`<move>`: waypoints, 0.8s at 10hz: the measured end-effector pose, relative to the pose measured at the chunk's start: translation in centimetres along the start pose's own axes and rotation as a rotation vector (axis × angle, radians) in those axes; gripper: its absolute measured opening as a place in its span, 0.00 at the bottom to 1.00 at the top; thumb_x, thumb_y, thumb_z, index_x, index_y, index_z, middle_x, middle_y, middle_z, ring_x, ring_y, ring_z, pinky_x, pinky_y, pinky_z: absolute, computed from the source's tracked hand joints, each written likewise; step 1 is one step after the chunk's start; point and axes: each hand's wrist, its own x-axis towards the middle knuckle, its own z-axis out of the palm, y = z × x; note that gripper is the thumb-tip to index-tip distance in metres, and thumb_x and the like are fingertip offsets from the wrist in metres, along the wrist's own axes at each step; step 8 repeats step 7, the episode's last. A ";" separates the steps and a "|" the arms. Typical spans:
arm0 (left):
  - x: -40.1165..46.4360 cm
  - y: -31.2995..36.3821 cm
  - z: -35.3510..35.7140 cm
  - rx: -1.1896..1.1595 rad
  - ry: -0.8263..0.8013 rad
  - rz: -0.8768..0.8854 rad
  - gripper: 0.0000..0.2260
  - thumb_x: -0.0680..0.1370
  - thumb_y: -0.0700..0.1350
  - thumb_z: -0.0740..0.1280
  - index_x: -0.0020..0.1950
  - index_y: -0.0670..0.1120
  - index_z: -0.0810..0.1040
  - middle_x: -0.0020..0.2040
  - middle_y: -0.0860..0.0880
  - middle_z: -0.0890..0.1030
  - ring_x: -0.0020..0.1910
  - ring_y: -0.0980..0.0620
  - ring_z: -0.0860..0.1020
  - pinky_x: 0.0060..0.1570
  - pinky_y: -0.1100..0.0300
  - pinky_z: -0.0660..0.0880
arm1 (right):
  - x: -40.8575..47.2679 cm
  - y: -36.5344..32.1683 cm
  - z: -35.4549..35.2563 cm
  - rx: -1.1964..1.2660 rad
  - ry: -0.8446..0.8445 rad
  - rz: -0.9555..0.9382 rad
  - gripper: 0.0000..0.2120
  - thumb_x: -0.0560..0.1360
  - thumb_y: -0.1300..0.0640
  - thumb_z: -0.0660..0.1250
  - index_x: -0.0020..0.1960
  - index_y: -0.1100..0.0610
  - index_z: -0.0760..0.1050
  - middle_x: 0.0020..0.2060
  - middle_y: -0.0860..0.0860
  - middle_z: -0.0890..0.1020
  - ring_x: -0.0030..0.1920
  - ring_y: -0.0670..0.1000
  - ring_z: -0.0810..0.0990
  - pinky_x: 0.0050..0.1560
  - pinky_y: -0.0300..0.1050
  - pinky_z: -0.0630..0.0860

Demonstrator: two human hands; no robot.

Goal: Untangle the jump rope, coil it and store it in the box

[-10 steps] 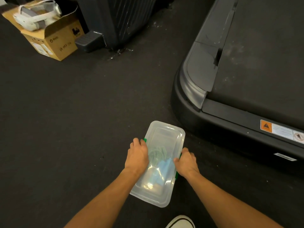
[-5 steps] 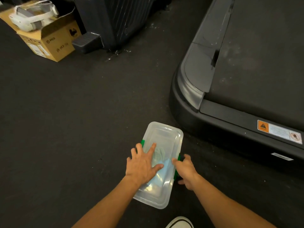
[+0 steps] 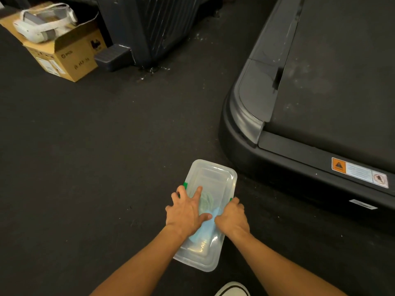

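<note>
A clear plastic box with a translucent lid and green side clasps lies on the dark floor. Through the lid the jump rope shows as pale green coils with light blue handles beneath. My left hand lies flat on the lid with fingers spread. My right hand curls over the box's right edge at the green clasp, fingers closed on it.
A treadmill deck rises just right of the box. A cardboard box holding a white headset sits far left. A dark suitcase stands at the back. My white shoe shows at the bottom edge.
My left hand moved from the left clasp onto the lid and spread flat. My right hand shifted along the right edge and closed over the clasp. The box stayed put.
</note>
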 end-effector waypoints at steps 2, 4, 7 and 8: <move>-0.2 0.4 -0.3 0.027 -0.001 0.011 0.41 0.77 0.66 0.65 0.80 0.57 0.43 0.73 0.40 0.53 0.70 0.39 0.64 0.63 0.41 0.73 | -0.3 -1.6 1.1 -0.018 -0.030 0.064 0.53 0.67 0.44 0.77 0.77 0.60 0.47 0.69 0.59 0.63 0.68 0.60 0.69 0.64 0.56 0.75; -0.4 0.1 -0.2 0.017 -0.002 0.016 0.42 0.74 0.74 0.59 0.80 0.60 0.43 0.73 0.43 0.53 0.70 0.40 0.64 0.64 0.42 0.74 | -0.1 -0.7 -0.2 0.006 -0.087 0.027 0.44 0.69 0.48 0.76 0.75 0.57 0.54 0.69 0.58 0.67 0.68 0.60 0.71 0.65 0.57 0.75; -0.8 1.8 -6.2 0.132 0.137 0.068 0.34 0.81 0.67 0.47 0.82 0.51 0.43 0.79 0.37 0.56 0.77 0.38 0.60 0.72 0.40 0.64 | -1.1 -1.4 -6.6 0.006 0.025 -0.209 0.33 0.73 0.53 0.70 0.73 0.57 0.61 0.67 0.57 0.70 0.67 0.58 0.73 0.65 0.56 0.74; -0.8 1.8 -6.2 0.132 0.137 0.068 0.34 0.81 0.67 0.47 0.82 0.51 0.43 0.79 0.37 0.56 0.77 0.38 0.60 0.72 0.40 0.64 | -1.1 -1.4 -6.6 0.006 0.025 -0.209 0.33 0.73 0.53 0.70 0.73 0.57 0.61 0.67 0.57 0.70 0.67 0.58 0.73 0.65 0.56 0.74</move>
